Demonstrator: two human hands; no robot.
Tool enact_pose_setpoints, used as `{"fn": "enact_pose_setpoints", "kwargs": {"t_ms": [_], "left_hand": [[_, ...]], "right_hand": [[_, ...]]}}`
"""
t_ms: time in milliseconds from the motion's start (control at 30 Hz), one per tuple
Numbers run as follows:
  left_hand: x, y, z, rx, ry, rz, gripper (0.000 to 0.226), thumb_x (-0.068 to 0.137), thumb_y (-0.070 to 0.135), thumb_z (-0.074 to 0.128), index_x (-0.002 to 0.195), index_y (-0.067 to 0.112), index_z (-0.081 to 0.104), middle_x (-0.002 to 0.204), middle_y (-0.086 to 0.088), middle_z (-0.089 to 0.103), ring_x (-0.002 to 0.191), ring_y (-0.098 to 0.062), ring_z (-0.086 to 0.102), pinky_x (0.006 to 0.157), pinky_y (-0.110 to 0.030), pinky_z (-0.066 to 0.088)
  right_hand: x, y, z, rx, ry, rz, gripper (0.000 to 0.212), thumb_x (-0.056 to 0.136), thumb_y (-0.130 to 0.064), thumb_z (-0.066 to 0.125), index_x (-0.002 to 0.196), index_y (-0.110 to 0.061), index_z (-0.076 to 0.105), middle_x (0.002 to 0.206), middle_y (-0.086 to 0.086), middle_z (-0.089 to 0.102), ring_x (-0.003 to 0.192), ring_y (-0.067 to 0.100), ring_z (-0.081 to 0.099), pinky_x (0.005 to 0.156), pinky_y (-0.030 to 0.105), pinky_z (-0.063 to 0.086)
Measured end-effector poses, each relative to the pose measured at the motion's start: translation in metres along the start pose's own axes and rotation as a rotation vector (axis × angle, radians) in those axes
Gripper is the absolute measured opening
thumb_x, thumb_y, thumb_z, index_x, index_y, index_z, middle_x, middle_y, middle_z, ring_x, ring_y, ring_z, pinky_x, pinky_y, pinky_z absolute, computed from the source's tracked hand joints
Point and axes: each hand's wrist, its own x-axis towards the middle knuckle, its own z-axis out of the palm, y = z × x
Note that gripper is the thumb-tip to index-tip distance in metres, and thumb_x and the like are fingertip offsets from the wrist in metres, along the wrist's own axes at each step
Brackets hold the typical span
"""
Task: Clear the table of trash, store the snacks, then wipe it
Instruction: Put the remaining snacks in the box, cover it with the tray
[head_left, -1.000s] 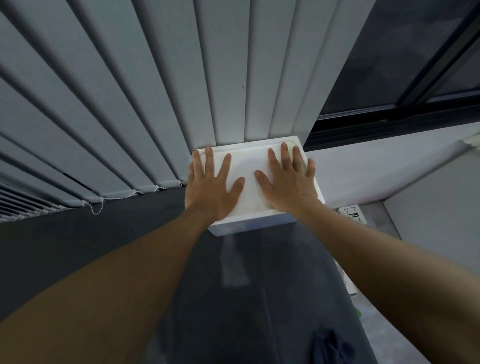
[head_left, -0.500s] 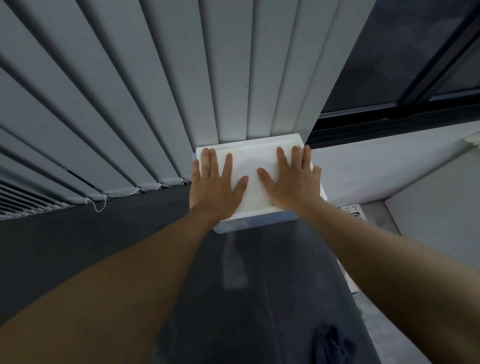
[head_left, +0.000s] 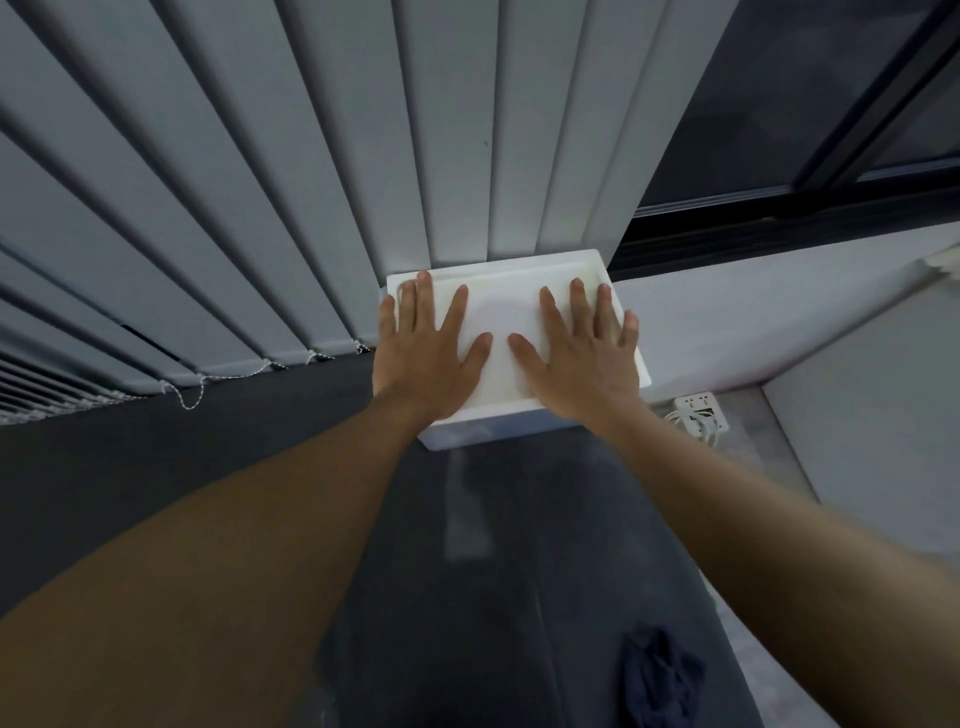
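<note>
White lidded box (head_left: 501, 317): far end of dark worktop (head_left: 519, 545), by vertical blinds (head_left: 311, 182). Left grip (head_left: 426, 353), right grip (head_left: 584, 358): fingers spread, flat on its top. Dark cloth (head_left: 660, 675): near edge.

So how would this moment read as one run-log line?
left hand: flat on white lid | right hand: flat on white lid | box: on dark table, by blinds | dark cloth: on table, untouched

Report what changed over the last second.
Nothing visibly moved, apart from a slight shift of the view. The left hand and right hand stay flat, fingers spread, on the white lid; nothing was gripped or released. The dark cloth lies where it was.
</note>
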Motion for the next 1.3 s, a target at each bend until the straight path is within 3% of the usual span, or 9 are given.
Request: {"fn": "enact_pose_setpoints", "kwargs": {"t_ms": [133,200,367,467,633,867,1033,1200,1300], "left_hand": [[-0.002,0.001,-0.007,-0.088,0.130,0.029,0.058,0.098,0.054,0.035,0.144,0.019,0.042,0.150,-0.008,0.039,0.136,-0.030,0.034,0.114,-0.044,0.024],[-0.004,0.002,-0.007,-0.075,0.124,0.032,0.057,0.099,0.052,0.034,0.144,0.019,0.044,0.148,-0.007,0.044,0.135,-0.029,0.038,0.114,-0.044,0.026],[-0.009,-0.004,-0.011,-0.067,-0.103,0.092,0.066,0.103,0.052,0.021,0.159,0.019,0.012,0.166,-0.009,0.009,0.153,-0.030,0.006,0.124,-0.043,0.005],[-0.013,-0.010,-0.025,-0.024,-0.200,0.103,0.069,0.102,0.055,0.019,0.159,0.019,0.004,0.167,-0.008,-0.003,0.153,-0.028,-0.006,0.124,-0.043,-0.001],[-0.040,-0.020,-0.045,-0.055,-0.177,0.056,0.065,0.104,0.051,0.021,0.159,0.021,0.005,0.167,-0.007,0.001,0.153,-0.031,0.001,0.124,-0.044,0.007],[-0.083,-0.057,-0.068,-0.128,-0.151,0.021,0.066,0.102,0.054,0.023,0.159,0.022,0.011,0.166,-0.008,0.013,0.152,-0.031,0.014,0.122,-0.049,0.016],[-0.128,-0.098,-0.088,-0.164,-0.138,0.026,0.064,0.103,0.051,0.025,0.159,0.021,0.014,0.165,-0.007,0.016,0.152,-0.028,0.014,0.122,-0.047,0.015],[-0.182,-0.154,-0.104,-0.166,-0.132,-0.023,0.065,0.103,0.051,0.025,0.159,0.020,0.014,0.165,-0.008,0.016,0.152,-0.028,0.013,0.123,-0.046,0.014],[-0.216,-0.189,-0.110,-0.161,-0.101,-0.054,0.065,0.103,0.051,0.027,0.158,0.019,0.018,0.164,-0.009,0.021,0.151,-0.029,0.017,0.122,-0.046,0.016]], "right_hand": [[0.005,0.002,-0.005,0.030,0.056,0.006,0.078,0.090,-0.076,0.009,0.155,-0.033,0.016,0.166,0.003,0.010,0.153,0.029,0.005,0.118,0.059,0.007],[0.005,0.001,-0.003,0.023,0.059,-0.005,0.080,0.089,-0.077,0.008,0.155,-0.033,0.016,0.166,0.003,0.011,0.153,0.030,0.007,0.119,0.059,0.007],[0.008,0.006,-0.012,0.017,-0.099,-0.036,0.083,0.089,-0.078,0.009,0.158,-0.034,0.000,0.167,0.002,-0.008,0.153,0.028,-0.009,0.119,0.058,-0.003],[0.010,0.011,-0.023,0.034,-0.212,-0.070,0.082,0.090,-0.077,0.014,0.158,-0.033,-0.002,0.167,0.001,-0.012,0.152,0.030,-0.012,0.119,0.060,-0.005],[-0.011,0.008,-0.034,0.130,-0.096,-0.049,0.079,0.091,-0.075,0.017,0.155,-0.030,0.018,0.166,0.006,0.010,0.152,0.036,0.005,0.119,0.060,0.006],[-0.050,-0.026,-0.067,0.155,-0.084,-0.052,0.079,0.090,-0.078,0.020,0.155,-0.032,0.021,0.166,0.002,0.014,0.152,0.035,0.010,0.119,0.062,0.005],[-0.084,-0.069,-0.089,0.187,-0.092,-0.094,0.078,0.092,-0.076,0.024,0.156,-0.031,0.019,0.166,0.001,0.015,0.152,0.033,0.010,0.120,0.059,0.004],[-0.116,-0.129,-0.099,0.183,-0.083,-0.175,0.079,0.092,-0.075,0.023,0.156,-0.030,0.020,0.165,0.002,0.017,0.152,0.032,0.011,0.121,0.057,0.009],[-0.135,-0.171,-0.101,0.193,-0.056,-0.247,0.083,0.088,-0.080,0.020,0.153,-0.029,0.027,0.161,0.003,0.030,0.147,0.033,0.022,0.118,0.058,0.018]]}}
